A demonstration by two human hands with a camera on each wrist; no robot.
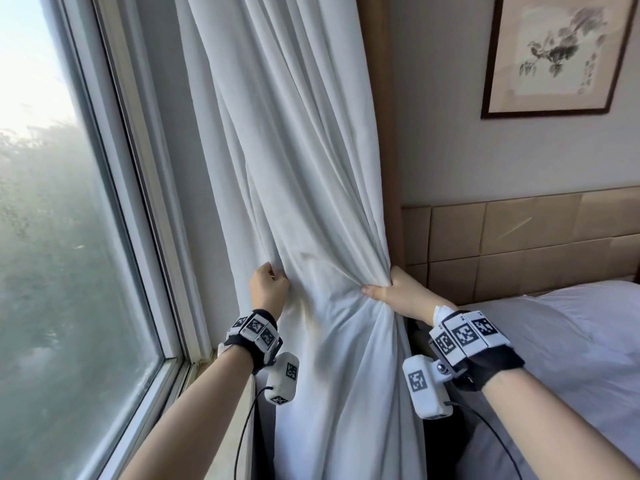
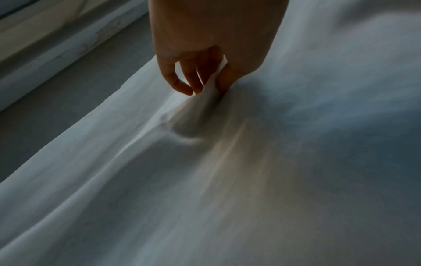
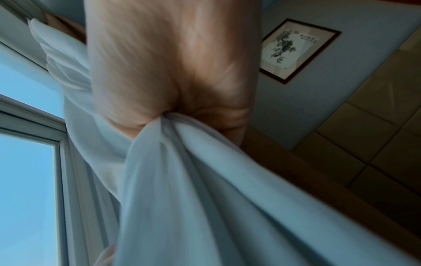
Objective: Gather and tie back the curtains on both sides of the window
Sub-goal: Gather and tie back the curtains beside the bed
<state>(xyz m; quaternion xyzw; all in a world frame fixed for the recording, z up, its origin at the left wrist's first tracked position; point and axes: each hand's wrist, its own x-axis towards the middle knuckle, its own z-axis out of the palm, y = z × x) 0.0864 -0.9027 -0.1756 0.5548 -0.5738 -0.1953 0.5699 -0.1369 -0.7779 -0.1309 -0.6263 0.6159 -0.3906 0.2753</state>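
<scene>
A white curtain (image 1: 298, 174) hangs at the right side of the window (image 1: 69, 202). My right hand (image 1: 388, 289) grips a bunched gather of its folds near the wooden post, and the cloth pulls into a tight knot of pleats in the palm (image 3: 173, 122). My left hand (image 1: 268, 277) pinches the curtain's left edge at about the same height; the left wrist view shows the left hand (image 2: 212, 84) with a small fold of curtain (image 2: 159, 162) caught between thumb and fingers. No tie-back is visible in any view.
A bed with white bedding (image 1: 554, 358) lies close on the right, under a tan padded headboard (image 1: 519, 244). A wooden post (image 1: 391, 188) stands behind the curtain. A framed ink painting (image 1: 554, 53) hangs above. The window sill (image 1: 194, 368) runs at lower left.
</scene>
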